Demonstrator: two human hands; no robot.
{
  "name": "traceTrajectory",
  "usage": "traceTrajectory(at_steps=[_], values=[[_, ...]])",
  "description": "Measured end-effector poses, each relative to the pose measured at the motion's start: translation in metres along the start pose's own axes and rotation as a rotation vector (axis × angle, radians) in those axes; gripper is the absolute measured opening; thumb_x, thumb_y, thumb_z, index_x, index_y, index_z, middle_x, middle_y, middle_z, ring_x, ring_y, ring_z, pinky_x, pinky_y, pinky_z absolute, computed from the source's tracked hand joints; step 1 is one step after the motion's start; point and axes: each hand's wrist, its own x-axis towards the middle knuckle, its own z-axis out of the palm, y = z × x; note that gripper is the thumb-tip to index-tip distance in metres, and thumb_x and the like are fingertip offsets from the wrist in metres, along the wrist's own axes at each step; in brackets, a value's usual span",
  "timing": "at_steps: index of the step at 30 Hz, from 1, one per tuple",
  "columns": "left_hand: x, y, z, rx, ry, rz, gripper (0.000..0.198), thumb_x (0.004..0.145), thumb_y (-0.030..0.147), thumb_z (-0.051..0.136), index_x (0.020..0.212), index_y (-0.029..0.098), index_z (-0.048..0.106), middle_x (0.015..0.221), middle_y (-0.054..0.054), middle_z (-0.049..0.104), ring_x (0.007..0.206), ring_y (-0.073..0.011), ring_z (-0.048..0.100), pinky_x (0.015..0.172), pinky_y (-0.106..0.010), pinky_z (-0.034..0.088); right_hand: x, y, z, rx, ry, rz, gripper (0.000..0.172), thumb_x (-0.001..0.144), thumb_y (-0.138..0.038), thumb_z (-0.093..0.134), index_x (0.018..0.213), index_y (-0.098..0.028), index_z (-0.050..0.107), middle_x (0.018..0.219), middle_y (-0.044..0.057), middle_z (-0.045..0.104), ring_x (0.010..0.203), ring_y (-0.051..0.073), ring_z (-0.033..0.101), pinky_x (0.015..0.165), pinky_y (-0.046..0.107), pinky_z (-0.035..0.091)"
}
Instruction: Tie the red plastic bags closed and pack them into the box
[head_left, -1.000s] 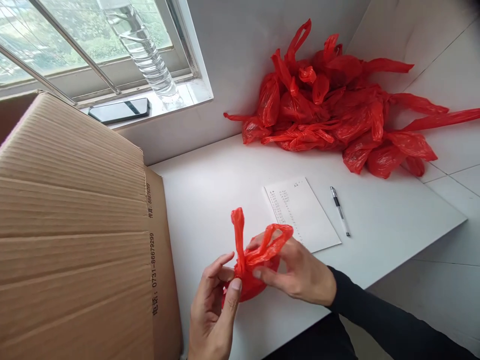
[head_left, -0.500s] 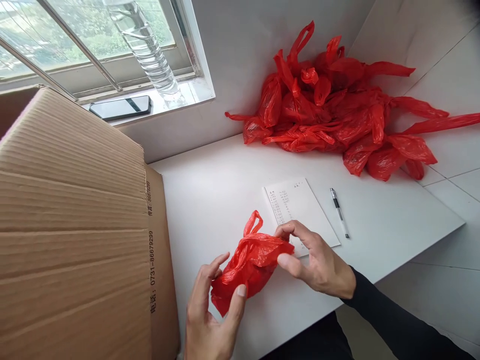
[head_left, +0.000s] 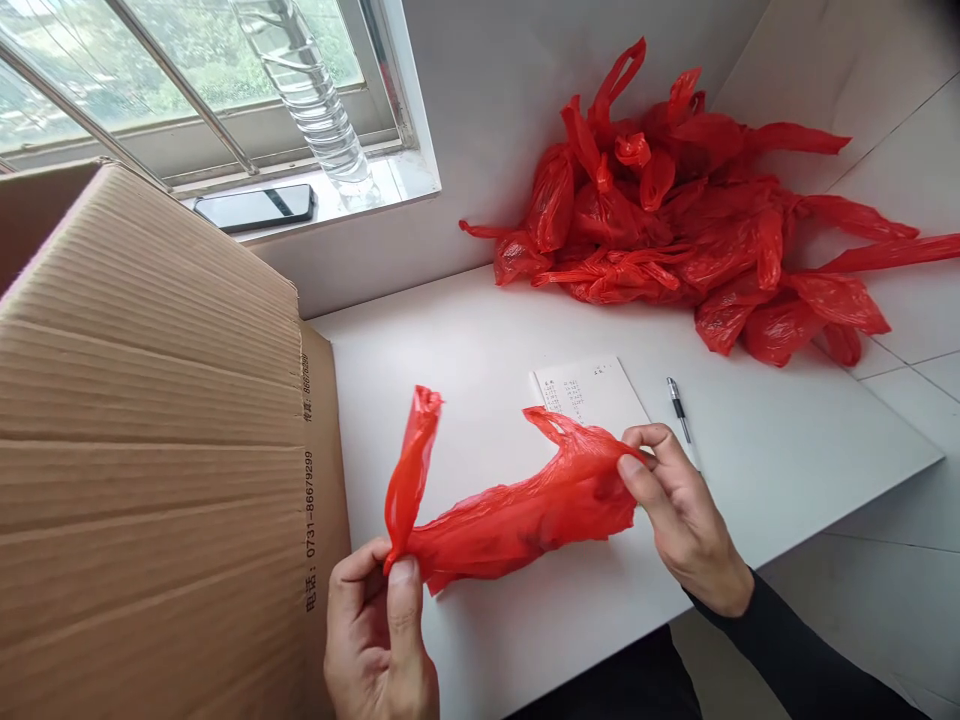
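A red plastic bag (head_left: pixel 517 525) is stretched sideways between my two hands above the white table (head_left: pixel 442 340). My left hand (head_left: pixel 382 620) pinches its left end between thumb and fingers, and one handle loop stands up above that grip. At the other end, my right hand (head_left: pixel 682 520) pinches the bag's right edge between thumb and forefinger. Another handle sticks up near the bag's right part and overlaps the notepad (head_left: pixel 596 385), which has handwritten columns. Just behind my right hand lies a pen (head_left: pixel 677 402), its lower end partly hidden.
A heap of red plastic bags (head_left: pixel 675 210) sits against the wall at the back right. On the left stands a large open cardboard box (head_left: pixel 165 480). The windowsill holds a phone (head_left: pixel 255 207) and a clear water bottle (head_left: pixel 319 115).
The bunched bag has been pulled out into a long shape. My hands have moved apart, the left one leftward and the right one rightward, and both now pinch it.
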Motion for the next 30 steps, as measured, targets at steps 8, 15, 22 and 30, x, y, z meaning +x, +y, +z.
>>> traceTrajectory(at_steps=[8,15,22,30], values=[[0.002,0.011,-0.002,0.026,-0.140,0.019,0.024,0.082,0.032,0.074,0.099,0.023,0.060,0.093,-0.002,0.064,0.082,-0.0152,0.061,0.073,-0.022,0.052,-0.008,-0.017,0.004,-0.132,0.108,-0.396,0.020,0.091,-0.020,0.064,0.104,-0.025,0.050,0.109,0.004,0.055,0.103,0.022,0.056,0.090,0.039,0.048],[-0.001,0.021,0.002,-0.005,-0.222,0.008,0.033,0.075,0.029,0.078,0.105,0.023,0.064,0.098,-0.005,0.069,0.085,-0.0183,0.065,0.072,-0.024,0.056,0.002,-0.058,0.032,-0.760,-0.324,-0.894,0.030,0.094,-0.015,0.061,0.125,-0.017,0.059,0.121,0.009,0.063,0.115,0.025,0.057,0.114,0.052,0.038],[-0.004,0.024,0.004,0.051,-0.263,-0.065,0.029,0.081,0.036,0.074,0.105,0.024,0.062,0.094,-0.003,0.068,0.080,-0.0180,0.066,0.067,-0.025,0.055,0.011,-0.049,0.035,-0.922,-0.411,-0.859,0.022,0.094,-0.003,0.052,0.099,-0.016,0.069,0.083,0.000,0.063,0.080,0.016,0.057,0.119,0.054,0.030],[-0.002,0.012,0.003,0.268,-0.169,0.217,0.030,0.081,0.017,0.066,0.110,0.026,0.064,0.097,-0.001,0.065,0.083,-0.0149,0.061,0.063,-0.021,0.048,-0.003,-0.063,0.027,-0.959,-0.451,-0.888,0.028,0.099,-0.013,0.050,0.073,-0.017,0.061,0.065,-0.002,0.051,0.064,0.015,0.044,0.096,0.039,0.045]])
